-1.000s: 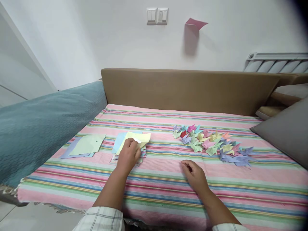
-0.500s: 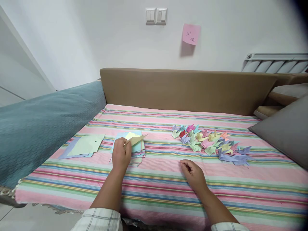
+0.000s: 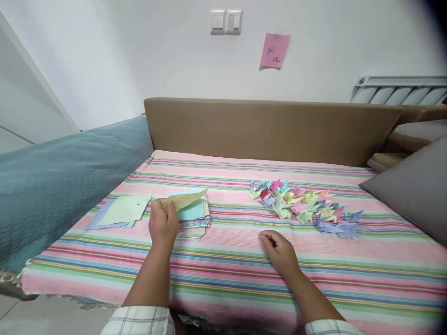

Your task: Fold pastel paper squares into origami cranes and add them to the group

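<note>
My left hand (image 3: 163, 224) pinches a yellow sheet of paper (image 3: 186, 200) between thumb and fingers. The sheet is tilted and hangs over the right-hand paper stack (image 3: 191, 213), whose top shows light blue. To the left of that hand lies a smaller pile of pale green, lavender and blue sheets (image 3: 122, 210). My right hand (image 3: 280, 251) rests on the striped cloth with its fingers curled together; whether anything is inside them is hidden. Beyond it spreads a cluster of folded paper cranes (image 3: 296, 200) in many colours.
A pink striped cloth (image 3: 223, 260) covers the seat. A brown backrest (image 3: 265, 130) runs along the back, a blue-covered armrest (image 3: 77, 163) stands at left, and grey cushions (image 3: 415, 186) lean at right. A pink note (image 3: 275, 50) hangs on the wall.
My left hand has moved left with the yellow sheet, uncovering more of the light blue top of the stack. My right hand stays where it was. The wall note has swung slightly.
</note>
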`<state>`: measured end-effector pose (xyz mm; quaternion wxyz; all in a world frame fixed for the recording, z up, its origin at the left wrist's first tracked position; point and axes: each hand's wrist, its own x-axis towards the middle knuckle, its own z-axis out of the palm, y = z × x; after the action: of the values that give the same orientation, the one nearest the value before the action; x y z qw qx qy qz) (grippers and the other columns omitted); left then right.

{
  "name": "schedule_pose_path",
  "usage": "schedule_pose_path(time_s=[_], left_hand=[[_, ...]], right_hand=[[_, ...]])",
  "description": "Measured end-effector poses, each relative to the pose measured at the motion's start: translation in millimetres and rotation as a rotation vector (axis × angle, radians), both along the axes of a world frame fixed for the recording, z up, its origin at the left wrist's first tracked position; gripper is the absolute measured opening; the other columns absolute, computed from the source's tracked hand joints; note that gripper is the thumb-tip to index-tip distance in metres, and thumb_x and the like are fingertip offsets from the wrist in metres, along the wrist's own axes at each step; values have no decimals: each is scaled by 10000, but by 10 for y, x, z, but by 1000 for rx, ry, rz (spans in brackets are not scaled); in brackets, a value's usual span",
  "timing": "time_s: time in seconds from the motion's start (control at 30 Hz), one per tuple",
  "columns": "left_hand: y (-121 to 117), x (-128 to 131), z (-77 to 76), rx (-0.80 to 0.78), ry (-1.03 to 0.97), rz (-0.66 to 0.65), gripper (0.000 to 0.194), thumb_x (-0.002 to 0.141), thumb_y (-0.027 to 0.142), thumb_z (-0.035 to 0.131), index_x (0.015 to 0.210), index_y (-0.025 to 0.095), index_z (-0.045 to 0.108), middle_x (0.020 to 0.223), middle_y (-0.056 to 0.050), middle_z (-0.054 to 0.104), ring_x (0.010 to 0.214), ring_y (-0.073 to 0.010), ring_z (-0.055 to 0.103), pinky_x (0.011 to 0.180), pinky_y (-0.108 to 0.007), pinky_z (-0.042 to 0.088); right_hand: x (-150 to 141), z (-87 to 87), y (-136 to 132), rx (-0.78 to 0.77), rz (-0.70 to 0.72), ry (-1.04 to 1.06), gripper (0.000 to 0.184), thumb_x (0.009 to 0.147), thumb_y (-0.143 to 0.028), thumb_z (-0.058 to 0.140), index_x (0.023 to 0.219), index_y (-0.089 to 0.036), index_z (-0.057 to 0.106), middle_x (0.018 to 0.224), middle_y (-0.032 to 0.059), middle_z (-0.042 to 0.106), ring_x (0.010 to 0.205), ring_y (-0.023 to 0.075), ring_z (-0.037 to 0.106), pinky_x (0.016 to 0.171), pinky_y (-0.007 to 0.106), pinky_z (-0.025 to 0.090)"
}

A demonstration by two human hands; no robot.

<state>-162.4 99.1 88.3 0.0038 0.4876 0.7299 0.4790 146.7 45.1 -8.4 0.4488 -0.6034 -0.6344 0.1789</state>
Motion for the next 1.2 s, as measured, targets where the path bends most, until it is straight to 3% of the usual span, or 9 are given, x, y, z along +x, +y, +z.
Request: schedule_pose_path(time_s=[0.33, 0.53, 0.77, 0.87, 0.97, 1.1, 1.2], left_hand=[[-60, 15, 100, 50, -20, 29, 148, 839, 357, 460, 900, 228, 423, 750, -1, 521, 713, -197, 528, 591, -284, 353], [-94, 60, 158, 75, -145, 31, 145, 832, 350, 488, 881, 222, 440, 758, 10, 537, 699, -170, 522, 603, -272, 364], [-129, 149, 144, 331, -247, -6, 215, 839, 387, 493, 934, 202, 442, 797, 3, 537, 722, -150, 538, 652, -278, 424], [-187, 294, 115, 510, -149, -152, 177, 864, 347, 459, 944, 193, 428, 911, -44, 538, 863, -169, 557, 759, -310, 455], [-290, 531, 39, 563, 46, -417, 76, 878, 265, 433, 839, 202, 453, 902, -60, 540, 905, -179, 561, 807, -338, 466], [-402, 818, -205, 412, 264, -823, 80, 840, 169, 471, 834, 214, 538, 957, -69, 557, 1011, -189, 553, 834, -337, 482], [-438, 937, -446, 277, 367, -973, 163, 826, 147, 474, 805, 219, 618, 969, -67, 552, 999, -188, 546, 802, -315, 480]], right_hand=[[50, -13, 13, 2, 46, -50, 299, 856, -412, 442, 908, -206, 652, 834, 69, 664, 735, 193, 601, 658, 301, 493], [50, 1, 9, -12, 43, -55, 290, 858, -403, 439, 904, -204, 645, 847, 69, 664, 757, 194, 603, 695, 309, 492], [35, 23, 4, 26, 27, -60, 298, 846, -404, 442, 880, -206, 662, 807, 56, 672, 713, 185, 605, 632, 283, 484], [32, 17, 2, 24, 24, -34, 301, 852, -409, 434, 876, -207, 655, 798, 55, 670, 695, 182, 600, 628, 285, 482], [40, 17, -5, 12, 48, -15, 287, 853, -411, 448, 884, -205, 645, 813, 58, 669, 710, 183, 599, 646, 290, 483], [74, 44, -20, -6, 36, 56, 285, 851, -417, 474, 932, -191, 628, 825, 65, 661, 729, 182, 599, 657, 289, 486], [122, 74, -25, -21, 59, 72, 305, 852, -404, 478, 1029, -185, 596, 864, 70, 651, 757, 179, 602, 691, 293, 497]])
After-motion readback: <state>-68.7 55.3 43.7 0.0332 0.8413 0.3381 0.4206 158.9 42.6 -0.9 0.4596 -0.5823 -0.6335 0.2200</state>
